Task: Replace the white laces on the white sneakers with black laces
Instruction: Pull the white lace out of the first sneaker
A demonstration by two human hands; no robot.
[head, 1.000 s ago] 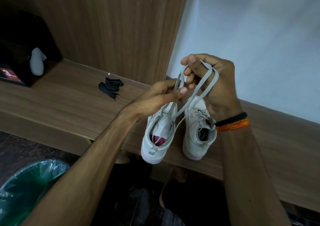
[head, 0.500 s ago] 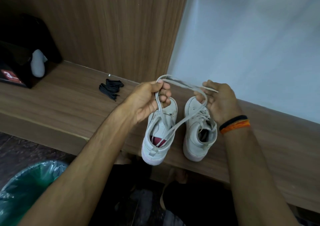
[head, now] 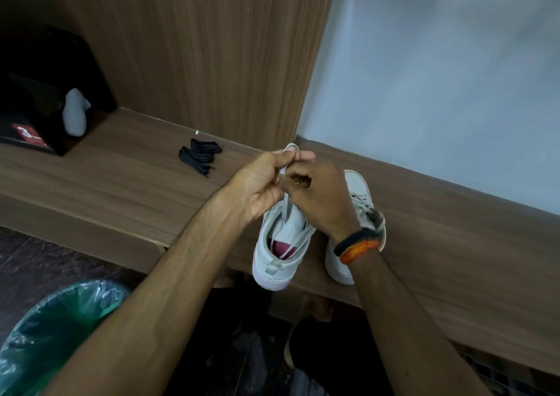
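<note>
Nearest me, at seven o'clock, sits a bin lined in green plastic. Just past it, on the bench edge, the left sneaker stands with its heel toward me, the right sneaker beside it at three o'clock, laces in. Above them my left hand and right hand meet, fingers pinching the white lace, I think gathering it into a bundle. The black laces wait at ten o'clock, within reach.
</note>
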